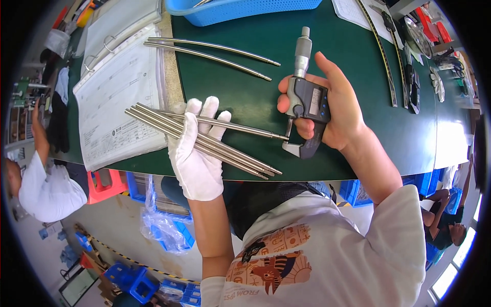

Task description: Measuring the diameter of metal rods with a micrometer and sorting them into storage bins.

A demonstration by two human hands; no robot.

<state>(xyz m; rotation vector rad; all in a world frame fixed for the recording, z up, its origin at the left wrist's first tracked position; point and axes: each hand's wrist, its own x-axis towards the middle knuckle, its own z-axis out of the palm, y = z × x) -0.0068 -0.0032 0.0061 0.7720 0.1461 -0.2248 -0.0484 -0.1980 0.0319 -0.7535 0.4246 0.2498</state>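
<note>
My left hand (198,166), in a white glove, is closed around several slim steel rods (204,142). One rod (230,125) is set apart from the bundle, and its stepped right end reaches the jaw of a digital micrometer (309,102). Whether the jaw faces press on the rod I cannot tell. Bare, my right hand (337,105) grips the micrometer's dark frame, thumb raised beside the silver thimble, which points away from me. Two more steel rods (215,56) lie on the green table (245,94) beyond my hands.
An open ring binder (123,107) with drawing sheets lies at left. A blue plastic basket (245,13) stands at the far edge. Tape-like strips (381,51), a caliper (412,84) and a glove (437,84) are at right. Other people sit at far left and far right.
</note>
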